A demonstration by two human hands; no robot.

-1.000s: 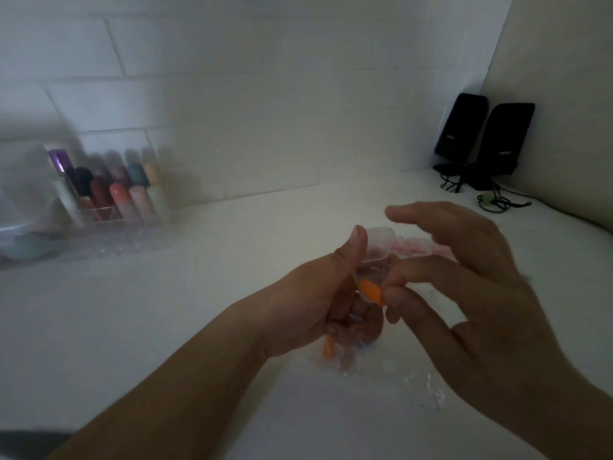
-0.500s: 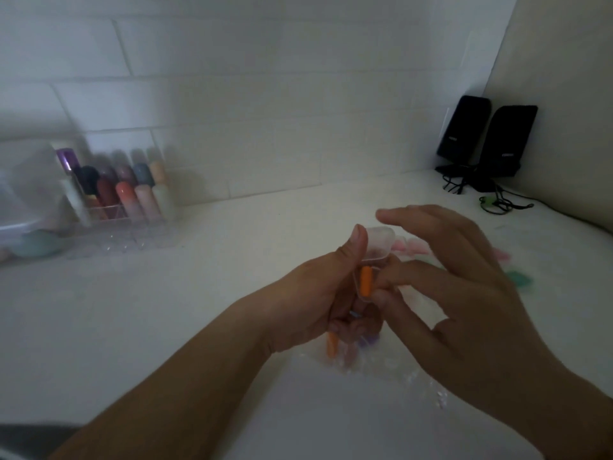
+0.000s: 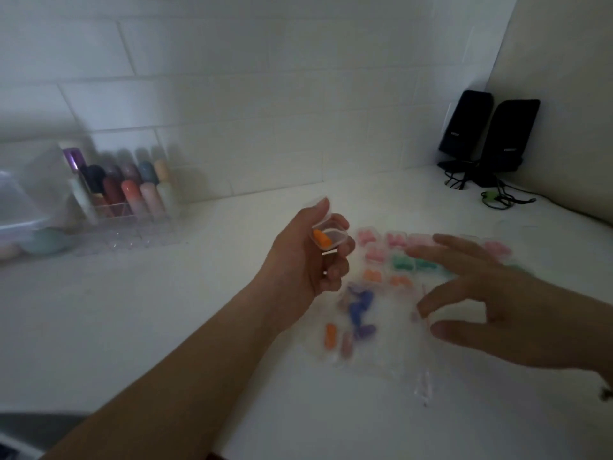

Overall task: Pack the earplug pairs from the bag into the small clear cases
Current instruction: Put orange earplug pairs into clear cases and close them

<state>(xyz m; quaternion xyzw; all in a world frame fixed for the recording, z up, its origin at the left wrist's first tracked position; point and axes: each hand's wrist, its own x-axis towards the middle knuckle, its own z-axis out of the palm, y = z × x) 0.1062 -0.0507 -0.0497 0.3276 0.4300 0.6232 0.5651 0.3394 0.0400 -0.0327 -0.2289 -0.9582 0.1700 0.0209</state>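
- The left hand (image 3: pixel 306 257), at the centre of the frame, has its thumb and curled fingers clamped on a small clear plastic case (image 3: pixel 328 235) with its lid hinged open; one orange foam earplug (image 3: pixel 321 239) lies inside.
- The right hand (image 3: pixel 491 300), at the right of the frame, hovers with fingers spread apart and loosely bent, holding nothing.
- Below and between the hands, a clear plastic bag (image 3: pixel 381 346) lies flat on the white countertop (image 3: pixel 166 327), with loose earplugs inside: an orange one (image 3: pixel 330 334), blue ones (image 3: pixel 360 305), a purple and a pinkish one.
- Behind the bag, rows of filled clear cases (image 3: pixel 394 257) rest on the counter, showing pink, green and orange earplugs; the right hand hides part of these rows.
- In the left of the frame, a clear acrylic organiser (image 3: pixel 126 207) holds coloured tubes against the tiled wall, next to a blurred translucent container (image 3: pixel 23 207).
- In the upper right corner stand two black speakers (image 3: pixel 491 134) with tangled cables (image 3: pixel 497 197).
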